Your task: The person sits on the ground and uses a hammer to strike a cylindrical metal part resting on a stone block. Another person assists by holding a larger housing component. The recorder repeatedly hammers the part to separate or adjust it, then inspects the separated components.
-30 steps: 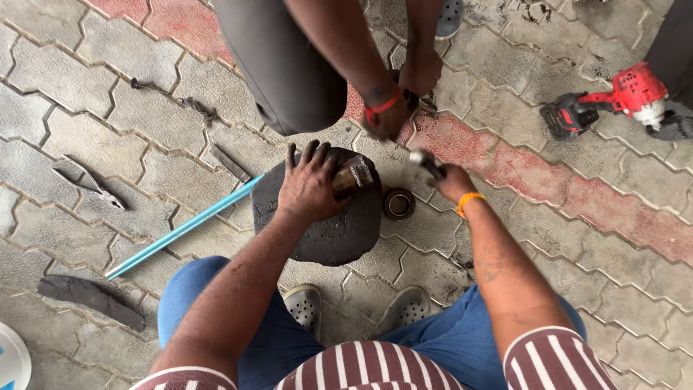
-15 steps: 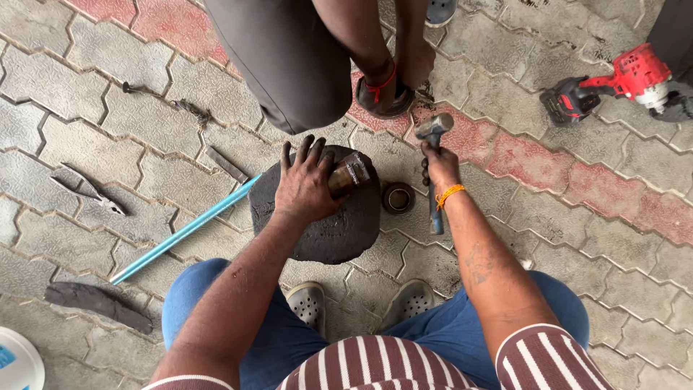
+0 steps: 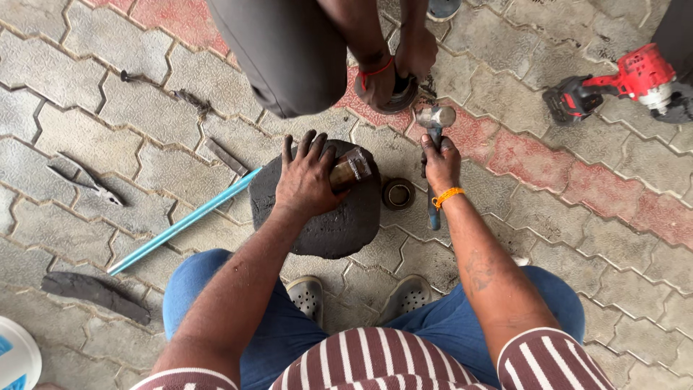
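- On the paved ground (image 3: 94,144) between the seated person's knees sits a dark round block (image 3: 339,217), with a small metal ring (image 3: 398,193) just beside its right edge.
- Left of the block, a long turquoise rod (image 3: 180,222) runs slantwise; pliers (image 3: 86,180) and a flat dark strip (image 3: 94,296) lie further left.
- Far right, a red power drill (image 3: 621,83) rests well apart from the work.
- Directly ahead, a second person stands close, their hand (image 3: 415,54) gripping a round part (image 3: 393,94) just above the hammer, crowding that side.
- Left hand (image 3: 307,177): fingers spread, palm pressed down on the block, pinning a short brass-coloured piece (image 3: 350,170) against its top.
- Right hand (image 3: 442,162): closed tight round the handle of a hammer (image 3: 434,119), head raised above the ring; an orange band circles the wrist.
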`<state>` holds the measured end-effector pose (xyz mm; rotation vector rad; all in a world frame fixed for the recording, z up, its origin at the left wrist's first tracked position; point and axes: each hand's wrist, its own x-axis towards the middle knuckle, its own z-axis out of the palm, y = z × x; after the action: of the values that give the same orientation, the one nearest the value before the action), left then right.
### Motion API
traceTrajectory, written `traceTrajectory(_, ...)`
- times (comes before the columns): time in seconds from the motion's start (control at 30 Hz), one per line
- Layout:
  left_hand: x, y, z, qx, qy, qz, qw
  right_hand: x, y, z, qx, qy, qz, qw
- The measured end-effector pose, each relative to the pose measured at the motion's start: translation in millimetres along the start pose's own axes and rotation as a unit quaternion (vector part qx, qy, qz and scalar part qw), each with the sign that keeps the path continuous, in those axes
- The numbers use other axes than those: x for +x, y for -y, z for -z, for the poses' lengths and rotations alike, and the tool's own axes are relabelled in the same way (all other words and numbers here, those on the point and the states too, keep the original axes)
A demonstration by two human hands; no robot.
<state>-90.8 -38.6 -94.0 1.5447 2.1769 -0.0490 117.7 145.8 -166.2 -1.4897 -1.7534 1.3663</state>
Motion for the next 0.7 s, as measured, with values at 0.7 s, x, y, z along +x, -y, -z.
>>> traceTrajectory(0.7,0.5,1.0,-1.6,0.018,0.016,-0.007,1.000,0.4,5.3,5.5,-0.023,-0.052,-0.012,0.998)
